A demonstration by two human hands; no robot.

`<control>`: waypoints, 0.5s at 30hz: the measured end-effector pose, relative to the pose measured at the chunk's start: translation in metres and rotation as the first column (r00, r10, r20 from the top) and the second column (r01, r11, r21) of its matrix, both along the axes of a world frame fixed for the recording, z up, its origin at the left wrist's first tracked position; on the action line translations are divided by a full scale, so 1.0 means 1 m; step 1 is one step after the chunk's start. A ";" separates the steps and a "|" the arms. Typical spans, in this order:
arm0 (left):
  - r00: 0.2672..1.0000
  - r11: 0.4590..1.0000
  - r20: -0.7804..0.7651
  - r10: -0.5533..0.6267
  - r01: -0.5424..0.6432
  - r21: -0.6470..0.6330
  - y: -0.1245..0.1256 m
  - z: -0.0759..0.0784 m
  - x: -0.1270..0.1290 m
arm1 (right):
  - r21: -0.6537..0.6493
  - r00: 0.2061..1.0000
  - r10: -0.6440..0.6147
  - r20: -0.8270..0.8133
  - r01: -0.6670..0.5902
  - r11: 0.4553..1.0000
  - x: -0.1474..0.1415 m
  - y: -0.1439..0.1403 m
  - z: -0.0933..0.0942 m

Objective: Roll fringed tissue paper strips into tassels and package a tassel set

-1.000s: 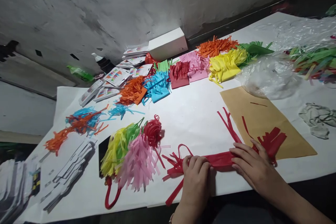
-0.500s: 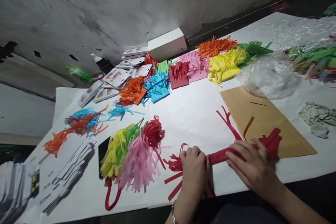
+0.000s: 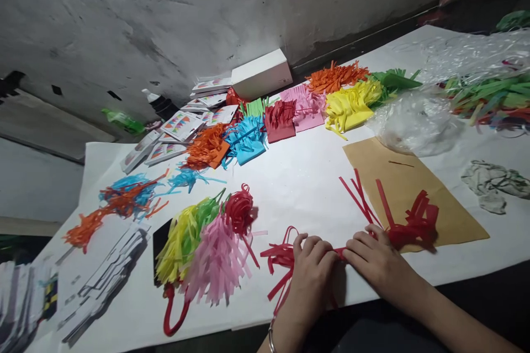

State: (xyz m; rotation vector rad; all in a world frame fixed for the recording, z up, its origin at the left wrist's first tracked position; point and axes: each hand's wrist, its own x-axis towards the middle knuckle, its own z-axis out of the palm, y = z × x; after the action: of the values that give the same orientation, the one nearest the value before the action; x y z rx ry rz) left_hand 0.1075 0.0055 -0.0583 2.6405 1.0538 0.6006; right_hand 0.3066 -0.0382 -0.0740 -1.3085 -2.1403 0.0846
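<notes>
A red tissue paper tassel (image 3: 412, 226) lies across the near edge of the table, its cut strips fanning out at both ends. My left hand (image 3: 313, 265) is closed around its left part, with loose strips sticking out beyond the fingers. My right hand (image 3: 375, 259) grips the narrow middle close beside the left hand. Between the two hands a short twisted red piece shows. Left of my hands lies a bunch of finished tassels, yellow (image 3: 176, 248), green (image 3: 208, 215), pink (image 3: 219, 253) and dark red (image 3: 240, 208), with a red loop (image 3: 176, 320) below.
Stacks of fringed paper, orange (image 3: 209, 146), blue (image 3: 246, 140), red (image 3: 280, 121), pink (image 3: 308, 107) and yellow (image 3: 351, 103), line the back. A brown envelope (image 3: 451, 215) and clear plastic bags (image 3: 418, 121) lie right. White paper strips (image 3: 107, 281) and a white box (image 3: 261, 74) stand around.
My right hand has slid left toward my left hand, and the red paper between them has narrowed into a twist. The strips at the right end have spread apart. The view has shifted slightly.
</notes>
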 end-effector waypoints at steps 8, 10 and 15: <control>0.986 0.979 0.020 0.164 -0.161 -0.124 -0.006 0.007 0.002 | -0.052 0.992 -0.083 -0.099 0.078 0.996 0.027 -0.002 0.007; 0.976 0.968 -0.039 0.214 -0.217 -0.125 -0.006 0.011 0.006 | -0.076 0.982 -0.167 -0.086 0.161 0.984 0.026 -0.003 0.009; 0.942 0.942 -0.201 0.268 -0.300 -0.150 0.000 0.018 0.015 | -0.065 0.934 -0.354 -0.047 0.350 0.934 0.011 -0.004 0.005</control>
State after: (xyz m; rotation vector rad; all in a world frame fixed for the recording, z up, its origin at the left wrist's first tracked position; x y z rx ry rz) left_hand 0.1221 0.0057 -0.0407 2.4383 1.4863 0.3068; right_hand 0.3176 -0.0421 -0.0692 -1.6816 -1.8344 0.0342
